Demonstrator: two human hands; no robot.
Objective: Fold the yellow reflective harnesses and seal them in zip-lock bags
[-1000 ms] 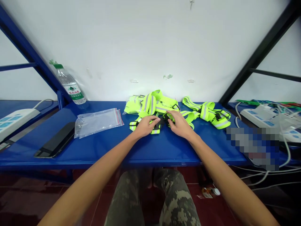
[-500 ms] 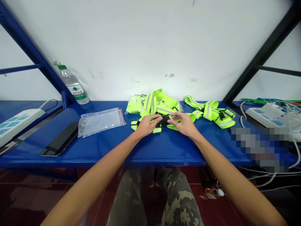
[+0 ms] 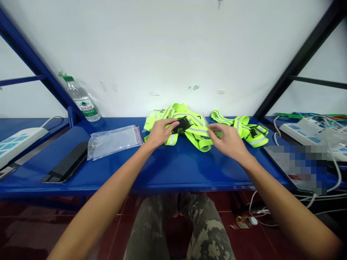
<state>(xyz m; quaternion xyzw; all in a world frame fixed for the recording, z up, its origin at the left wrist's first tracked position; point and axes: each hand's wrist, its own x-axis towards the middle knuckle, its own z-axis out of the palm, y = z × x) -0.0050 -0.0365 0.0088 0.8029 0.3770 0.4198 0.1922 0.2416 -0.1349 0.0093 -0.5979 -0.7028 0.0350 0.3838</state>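
Neon-yellow reflective straps (image 3: 199,130) with grey stripes lie in a loose heap at the middle of the blue table. My left hand (image 3: 160,133) is closed on a black plastic buckle (image 3: 181,125) joined to these straps. To the right, my right hand (image 3: 227,139) pinches a length of the same strap between thumb and fingers, drawing it out sideways from the buckle. Another bundle of yellow reflective straps (image 3: 256,135) with black fittings lies beyond my right hand.
Clear zip bags (image 3: 115,142) lie left of the straps, next to a black phone (image 3: 66,162). A water bottle (image 3: 82,99) leans by the left frame post. White power strips (image 3: 20,144) and cables flank the blue table (image 3: 173,169). A pixelated flat item (image 3: 298,166) lies at right.
My hands have moved apart. The left has lifted the buckle slightly up and left; the right has let go of the buckle area and slid rightward along the strap.
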